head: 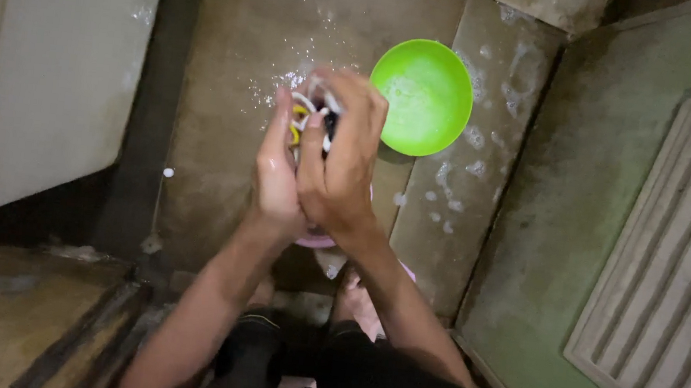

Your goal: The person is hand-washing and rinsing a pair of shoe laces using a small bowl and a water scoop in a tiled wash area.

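**Soapy hands beside a green bowl**

A wet concrete floor (237,78), flecked with foam, lay under everything. On it sat a green bowl (422,96), holding only a thin film of suds. Just left of the bowl, both hands pressed together around a small wet bundle (309,117) of white, yellow and dark pieces: the left hand (276,173) cupped beneath, the right hand (341,159) closed over it. Below the bowl, a pink basin (316,239) peeked from under the wrists, its contents hidden.
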